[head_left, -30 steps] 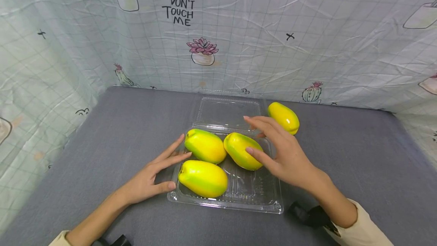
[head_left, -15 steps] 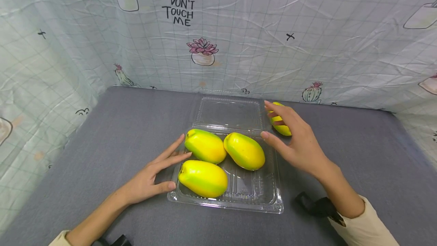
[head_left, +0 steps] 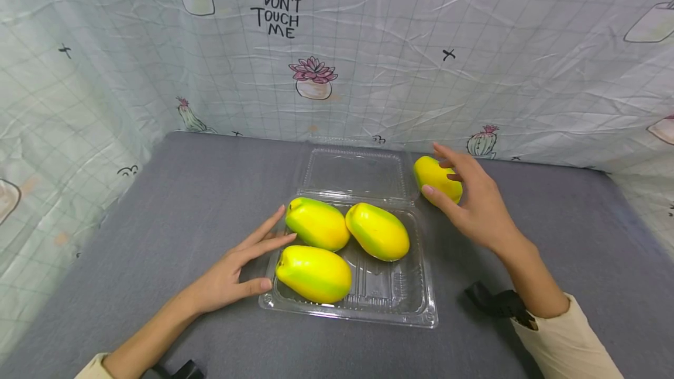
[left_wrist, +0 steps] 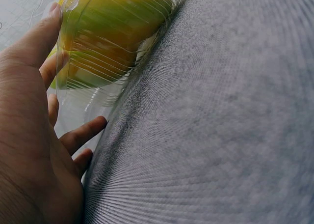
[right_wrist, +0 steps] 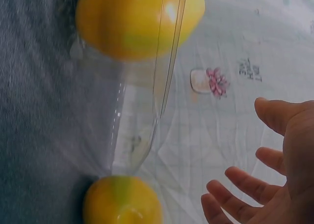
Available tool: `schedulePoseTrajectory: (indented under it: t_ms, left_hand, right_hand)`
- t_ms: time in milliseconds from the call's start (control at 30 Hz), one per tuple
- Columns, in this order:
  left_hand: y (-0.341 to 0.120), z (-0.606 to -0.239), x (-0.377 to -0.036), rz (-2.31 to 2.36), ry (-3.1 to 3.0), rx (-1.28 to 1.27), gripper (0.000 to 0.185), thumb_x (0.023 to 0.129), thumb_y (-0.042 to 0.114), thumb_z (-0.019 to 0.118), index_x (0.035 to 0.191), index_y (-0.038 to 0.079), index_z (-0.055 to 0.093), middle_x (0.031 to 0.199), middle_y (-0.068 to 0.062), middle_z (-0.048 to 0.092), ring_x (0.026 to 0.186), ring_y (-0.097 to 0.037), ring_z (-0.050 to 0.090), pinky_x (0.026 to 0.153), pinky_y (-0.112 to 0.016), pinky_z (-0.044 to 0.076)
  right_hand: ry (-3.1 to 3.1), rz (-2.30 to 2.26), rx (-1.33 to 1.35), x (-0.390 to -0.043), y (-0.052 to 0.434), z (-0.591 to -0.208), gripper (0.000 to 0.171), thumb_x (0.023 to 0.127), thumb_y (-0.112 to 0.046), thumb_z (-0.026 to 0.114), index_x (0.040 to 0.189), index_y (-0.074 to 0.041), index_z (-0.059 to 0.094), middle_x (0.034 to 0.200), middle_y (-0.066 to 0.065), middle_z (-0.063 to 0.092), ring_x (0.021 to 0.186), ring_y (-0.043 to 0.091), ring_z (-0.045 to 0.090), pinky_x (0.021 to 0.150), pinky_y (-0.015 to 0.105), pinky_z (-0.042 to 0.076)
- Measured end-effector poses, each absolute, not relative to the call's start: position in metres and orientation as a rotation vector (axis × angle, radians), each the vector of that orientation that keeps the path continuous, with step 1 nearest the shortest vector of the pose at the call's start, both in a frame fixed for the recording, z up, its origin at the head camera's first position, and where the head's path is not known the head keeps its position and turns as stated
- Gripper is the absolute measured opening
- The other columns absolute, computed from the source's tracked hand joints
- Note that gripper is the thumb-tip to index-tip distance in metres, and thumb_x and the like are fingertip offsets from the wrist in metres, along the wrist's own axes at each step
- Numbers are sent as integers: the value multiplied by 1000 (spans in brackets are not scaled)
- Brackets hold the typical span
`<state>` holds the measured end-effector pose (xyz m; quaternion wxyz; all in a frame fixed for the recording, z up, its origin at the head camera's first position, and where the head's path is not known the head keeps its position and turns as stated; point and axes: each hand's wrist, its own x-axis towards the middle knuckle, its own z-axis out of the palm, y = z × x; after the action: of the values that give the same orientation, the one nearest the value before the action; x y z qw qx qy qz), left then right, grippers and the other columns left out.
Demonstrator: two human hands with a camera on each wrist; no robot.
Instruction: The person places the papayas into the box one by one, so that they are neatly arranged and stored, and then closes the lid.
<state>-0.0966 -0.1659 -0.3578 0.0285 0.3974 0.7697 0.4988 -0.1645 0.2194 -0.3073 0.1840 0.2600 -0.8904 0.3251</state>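
Observation:
Three yellow-green papayas lie in the clear plastic clamshell box (head_left: 389, 314): one at the back left (head_left: 317, 224), one at the front left (head_left: 314, 275), one papaya at the right (head_left: 377, 231). My left hand (head_left: 231, 279) rests with spread fingers at the box's left rim; the left wrist view shows fingertips (left_wrist: 53, 10) against the clear wall. My right hand (head_left: 476, 203) hovers over another papaya (head_left: 434, 177) on the table, right of the lid, partly hiding it. In the right wrist view that papaya (right_wrist: 122, 204) sits apart from the spread fingers.
The box's clear lid (head_left: 358, 174) lies folded back behind it. A grey cloth (head_left: 210, 192) covers the table. A printed curtain (head_left: 368, 45) hangs along the back and sides. Black straps with camera mounts (head_left: 500, 303) are on the wrists.
My right hand has moved from above the right-hand papaya in the box, rightward and back, to the loose papaya. My left hand has kept its place at the rim.

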Motion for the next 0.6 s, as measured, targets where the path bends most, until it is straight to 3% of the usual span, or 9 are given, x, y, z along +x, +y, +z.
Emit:
schedulePoseTrajectory:
  t_ms: [233,600]
  left_hand:
    - [-166,-359,-97,1532,2381,1233,56,83,19,60,133,3,39,146,-19,6,123,-28,37,90,-66,21]
    - [-168,-362,-97,1492,2417,1213,57,84,21,61,134,5,39,147,-18,7,124,-27,35,95,-58,23]
  right_hand:
    - [-2545,919,679,-172,232,-312,66,81,-20,66,138,-26,32,132,-2,40,106,19,44,85,42,40]
    - [-2646,916,588,-182,243,-325,68,82,-28,64,139,-32,27,138,3,32,111,28,40,84,49,37]
